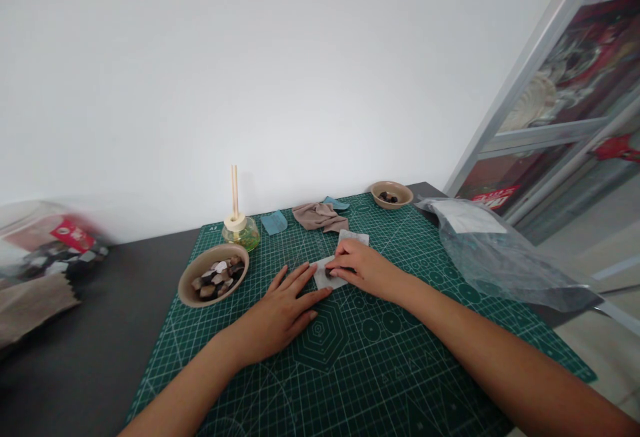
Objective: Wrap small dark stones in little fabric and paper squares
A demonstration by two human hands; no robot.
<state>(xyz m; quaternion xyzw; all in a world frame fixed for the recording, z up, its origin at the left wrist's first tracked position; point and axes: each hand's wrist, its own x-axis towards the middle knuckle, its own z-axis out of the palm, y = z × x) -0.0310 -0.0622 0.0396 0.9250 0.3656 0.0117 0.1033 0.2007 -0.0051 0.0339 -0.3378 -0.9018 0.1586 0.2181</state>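
My left hand (283,310) lies flat with its fingers spread, its fingertips on the left edge of a small pale grey sheet (321,282) on the green cutting mat (270,383). A small dark stone (328,273) is pinched in the fingers of my right hand (367,269), against that sheet; the fingers partly cover it. Just behind my right hand shows another piece of grey sheet (361,237). To the left of my left hand stands a beige bowl (186,290) of brown, black and white stones (217,280).
A second bowl (404,191) with a few dark stones is at the back right. Near the wall are a brown cloth (320,215), blue pieces (274,223) and a glass diffuser with sticks (243,233). Plastic bags lie right (485,257) and left (30,243).
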